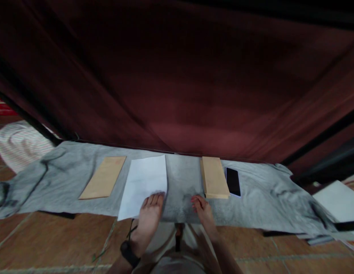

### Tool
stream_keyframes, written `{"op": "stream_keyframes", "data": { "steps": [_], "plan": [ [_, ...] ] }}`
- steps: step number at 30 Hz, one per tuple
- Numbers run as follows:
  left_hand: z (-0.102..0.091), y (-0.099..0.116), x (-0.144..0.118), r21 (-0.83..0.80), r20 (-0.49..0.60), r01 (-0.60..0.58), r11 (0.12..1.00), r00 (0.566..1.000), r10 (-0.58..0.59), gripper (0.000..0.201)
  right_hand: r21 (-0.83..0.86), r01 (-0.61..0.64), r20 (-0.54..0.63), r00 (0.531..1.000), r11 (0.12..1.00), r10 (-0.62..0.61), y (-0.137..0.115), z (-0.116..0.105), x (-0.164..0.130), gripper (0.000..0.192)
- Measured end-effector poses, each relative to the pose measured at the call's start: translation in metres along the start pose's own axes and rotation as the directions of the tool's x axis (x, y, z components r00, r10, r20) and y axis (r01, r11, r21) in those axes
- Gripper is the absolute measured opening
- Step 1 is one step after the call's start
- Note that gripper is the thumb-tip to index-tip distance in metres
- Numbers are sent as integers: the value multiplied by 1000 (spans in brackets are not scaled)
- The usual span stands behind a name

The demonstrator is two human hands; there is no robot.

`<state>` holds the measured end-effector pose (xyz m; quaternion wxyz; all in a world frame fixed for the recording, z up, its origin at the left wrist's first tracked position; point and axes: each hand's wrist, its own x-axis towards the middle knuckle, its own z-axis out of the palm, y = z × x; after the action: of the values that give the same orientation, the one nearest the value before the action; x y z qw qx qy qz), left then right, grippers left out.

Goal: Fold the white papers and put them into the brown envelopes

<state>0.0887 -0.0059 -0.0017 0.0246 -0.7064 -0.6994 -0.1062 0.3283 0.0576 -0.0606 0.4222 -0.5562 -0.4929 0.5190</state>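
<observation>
Left hand [149, 213] lies flat, fingers open, on the white paper sheet [142, 182], which stretches toward eleven o'clock; right hand [203, 211] open, empty.

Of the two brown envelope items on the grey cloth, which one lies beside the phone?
The thick envelope stack on the right, beside the black phone. The single flat envelope lies far left.

Both hands reach forward, palms down, with the fingers flat and together. The left hand [148, 215] has a dark band on its wrist. The right hand [203, 211] lies just beside it.
</observation>
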Motion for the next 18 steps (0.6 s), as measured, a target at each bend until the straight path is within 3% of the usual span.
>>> {"op": "stream_keyframes", "data": {
  "steps": [2, 4, 9, 13, 15, 18],
  "plan": [
    [13, 28, -3, -62, -9, -114, 992, 993, 114, 51, 152, -134, 21, 991, 979, 133, -4, 10, 1, 41],
    [27, 54, -7, -90, -1, -192, 977, 981, 192, 51, 228, -175, 33, 985, 958, 172, -6, 16, 2, 38],
    [50, 89, -15, -210, -32, -254, 944, 967, 253, 41, 200, -30, 13, 1000, 979, 28, -7, 15, 8, 19],
    [47, 75, -11, -335, -119, -182, 925, 981, 150, 35, 229, -42, 17, 999, 973, 39, -11, 12, 16, 23],
    [44, 52, -6, -397, -164, -65, 916, 986, -1, 39, 263, -59, 5, 998, 963, 60, -16, 13, 20, 26],
    [44, 10, 5, -487, -167, 147, 861, 952, -258, 44, 288, -120, 20, 993, 950, 119, -24, 15, 26, 27]
  ]
}}
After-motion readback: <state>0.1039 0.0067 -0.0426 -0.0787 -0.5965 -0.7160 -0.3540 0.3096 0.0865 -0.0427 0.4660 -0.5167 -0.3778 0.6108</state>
